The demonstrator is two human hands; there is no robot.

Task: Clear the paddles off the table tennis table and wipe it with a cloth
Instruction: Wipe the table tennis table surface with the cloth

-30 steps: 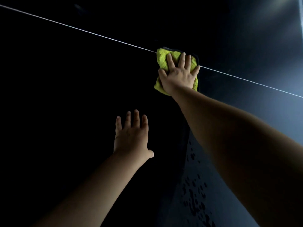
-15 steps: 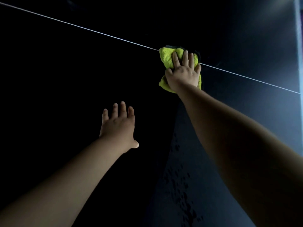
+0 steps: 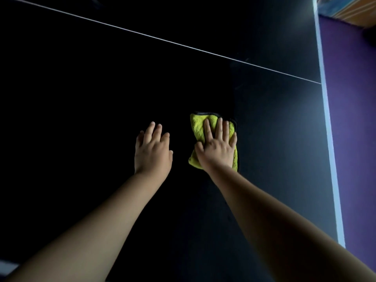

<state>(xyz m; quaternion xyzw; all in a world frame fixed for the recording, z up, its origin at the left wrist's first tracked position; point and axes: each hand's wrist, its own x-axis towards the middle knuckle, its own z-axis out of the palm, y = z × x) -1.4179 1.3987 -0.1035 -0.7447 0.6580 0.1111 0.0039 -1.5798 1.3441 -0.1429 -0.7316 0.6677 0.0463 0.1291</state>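
No readable text, label, brand, number or sign appears on anything.

From my remote seat, I see the folded yellow microfibre cloth (image 3: 205,127) lying on the dark table tennis table (image 3: 274,139), right of centre. The right hand (image 3: 216,149) lies flat on top of it, fingers spread. The left hand (image 3: 152,151) rests flat on the tabletop just left of the cloth, apart from it. The thin white centre line (image 3: 162,40) runs behind both hands. The table's white edge stripe (image 3: 327,127) lies to the right, with purple floor (image 3: 352,119) beyond it.
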